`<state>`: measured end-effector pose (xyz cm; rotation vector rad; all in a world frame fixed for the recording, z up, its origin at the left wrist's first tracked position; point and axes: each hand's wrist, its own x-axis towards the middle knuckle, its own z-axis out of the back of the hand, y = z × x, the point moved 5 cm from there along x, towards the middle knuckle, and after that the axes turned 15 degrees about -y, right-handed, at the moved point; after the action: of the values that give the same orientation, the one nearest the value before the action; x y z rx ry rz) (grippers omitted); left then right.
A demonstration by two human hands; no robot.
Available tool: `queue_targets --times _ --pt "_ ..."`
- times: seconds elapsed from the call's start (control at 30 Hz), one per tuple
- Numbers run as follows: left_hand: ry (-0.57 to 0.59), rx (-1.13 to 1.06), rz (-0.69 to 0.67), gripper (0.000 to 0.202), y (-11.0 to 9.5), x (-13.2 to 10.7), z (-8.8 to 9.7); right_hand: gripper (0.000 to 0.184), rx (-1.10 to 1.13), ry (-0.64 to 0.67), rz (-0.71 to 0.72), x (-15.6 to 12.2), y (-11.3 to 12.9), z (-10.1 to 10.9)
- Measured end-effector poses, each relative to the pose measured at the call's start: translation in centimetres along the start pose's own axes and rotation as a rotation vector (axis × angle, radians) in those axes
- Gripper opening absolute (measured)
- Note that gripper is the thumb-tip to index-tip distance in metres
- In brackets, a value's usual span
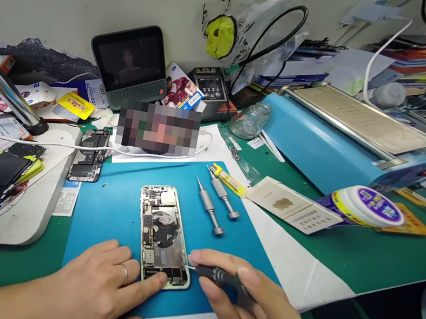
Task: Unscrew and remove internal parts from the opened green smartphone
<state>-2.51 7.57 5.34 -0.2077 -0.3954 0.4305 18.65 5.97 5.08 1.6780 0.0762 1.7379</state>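
An opened smartphone (pixel 167 234), its circuit board and inner parts bare, lies face up on the blue mat (pixel 103 222). My left hand (pixel 100 285) rests at its lower left, the index fingertip stretched out onto the phone's bottom end and the other fingers loosely bent on the mat. At the lower right edge of the phone, my right hand (pixel 249 303) grips a small dark-handled screwdriver (pixel 223 278); its thin metal tip points left at the phone frame, and I cannot tell whether it touches. Beyond the phone lie two grey precision screwdrivers (pixel 208 205) (pixel 224 191).
A yellow cutter (pixel 228 179) and a card (pixel 291 205) lie at the mat's back right, near a white tub (pixel 369 206) and a blue machine (pixel 307 137). Left stand another opened phone (pixel 88 157) and a lamp base (pixel 37 126). A white cable (pixel 135 154) crosses behind.
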Motion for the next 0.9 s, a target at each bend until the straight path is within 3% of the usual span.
queue_targets --times 0.53,0.73,0.9 --pt "-0.013 0.015 -0.008 0.049 0.0 0.2 0.2 0.083 0.019 -0.031 -0.021 -0.4 0.0 0.3" --pt "-0.034 -0.018 -0.028 0.044 0.1 0.2 0.3 0.08 0.023 -0.115 -0.182 -0.6 -0.9 0.5" --pt "-0.057 -0.018 -0.04 0.043 0.3 0.3 0.1 0.078 0.171 -0.053 -0.152 0.3 -0.7 0.3"
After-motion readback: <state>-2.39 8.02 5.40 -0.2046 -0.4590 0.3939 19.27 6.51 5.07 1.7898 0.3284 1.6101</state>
